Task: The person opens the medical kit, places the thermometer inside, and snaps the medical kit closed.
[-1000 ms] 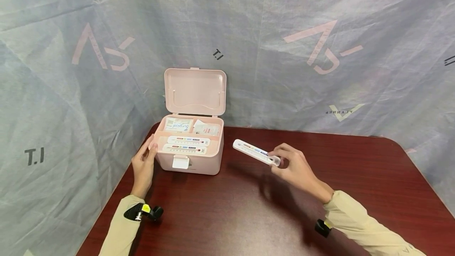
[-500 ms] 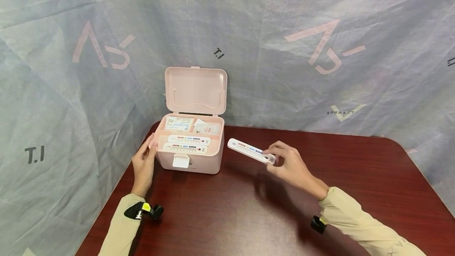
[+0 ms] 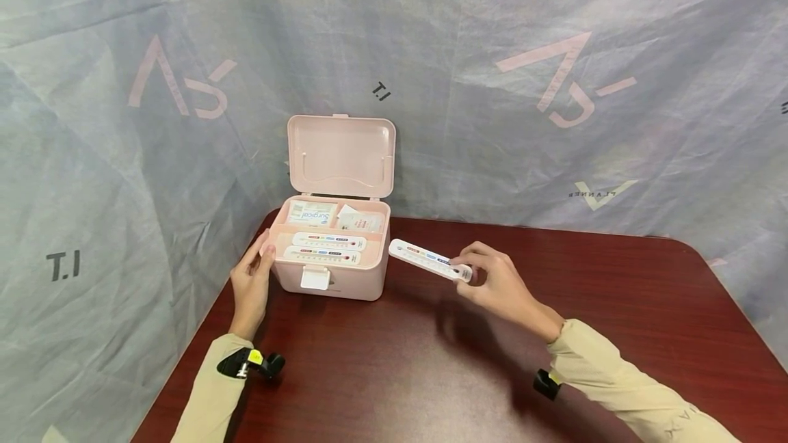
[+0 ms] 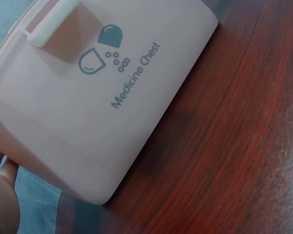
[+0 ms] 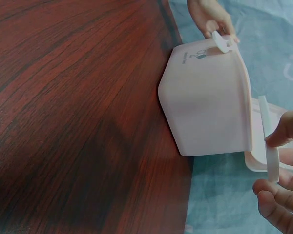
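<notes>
A pink medicine box point(image 3: 331, 286) stands on the table with its lid point(image 3: 341, 156) raised. Two white thermometers lie in its front compartment, the upper one point(image 3: 328, 241) behind the lower one point(image 3: 325, 255). My left hand point(image 3: 251, 289) holds the box at its front left corner, thumb at the rim and fingers along the side. My right hand point(image 3: 501, 286) pinches a third white thermometer point(image 3: 425, 258) by its right end, off the table and just right of the box. From the right wrist view this held thermometer point(image 5: 266, 122) appears edge-on, overlapping the lid.
A Surgical packet point(image 3: 311, 213) fills the box's back left compartment, and small white packets point(image 3: 360, 221) lie in the back right one. The white latch point(image 3: 315, 277) hangs at the front. A grey printed cloth point(image 3: 443, 87) rises behind the dark red table point(image 3: 554, 251).
My right hand has moved left with the thermometer, bringing its far end close to the box's right side. The left hand stays at the box; the view shifts slightly.
</notes>
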Motion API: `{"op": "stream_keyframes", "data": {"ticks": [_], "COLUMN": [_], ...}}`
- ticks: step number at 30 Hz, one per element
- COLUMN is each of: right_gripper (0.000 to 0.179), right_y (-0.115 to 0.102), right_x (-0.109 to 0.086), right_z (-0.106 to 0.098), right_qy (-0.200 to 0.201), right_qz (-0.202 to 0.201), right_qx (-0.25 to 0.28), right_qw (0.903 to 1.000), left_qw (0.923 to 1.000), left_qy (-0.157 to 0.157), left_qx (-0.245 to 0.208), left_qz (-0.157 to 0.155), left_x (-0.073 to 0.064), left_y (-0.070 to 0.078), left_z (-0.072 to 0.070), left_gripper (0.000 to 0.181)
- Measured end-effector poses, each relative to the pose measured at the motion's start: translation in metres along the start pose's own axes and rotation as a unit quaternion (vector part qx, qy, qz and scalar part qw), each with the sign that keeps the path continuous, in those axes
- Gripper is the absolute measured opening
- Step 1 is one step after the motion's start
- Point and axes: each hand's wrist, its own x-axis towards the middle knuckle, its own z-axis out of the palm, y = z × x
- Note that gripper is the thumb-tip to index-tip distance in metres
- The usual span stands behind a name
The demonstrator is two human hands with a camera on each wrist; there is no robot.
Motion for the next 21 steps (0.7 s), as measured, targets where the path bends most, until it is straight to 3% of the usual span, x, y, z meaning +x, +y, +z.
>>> {"op": "stream_keyframes", "data": {"ticks": [21], "right_gripper": [0.030], "right_y": [-0.005], "right_x": [0.012], "right_z": [0.007], "right_qy": [-0.012], "right_qz": [-0.013], "right_qx": [0.002], "right_qw": [0.9998], "left_qw": [1.0000], "left_qy": [-0.003], "left_qx": [0.000], "left_qz": [-0.002], "left_x": [0.001], "left_y": [-0.003], "left_z": [-0.001], "left_gripper": [0.040]}}
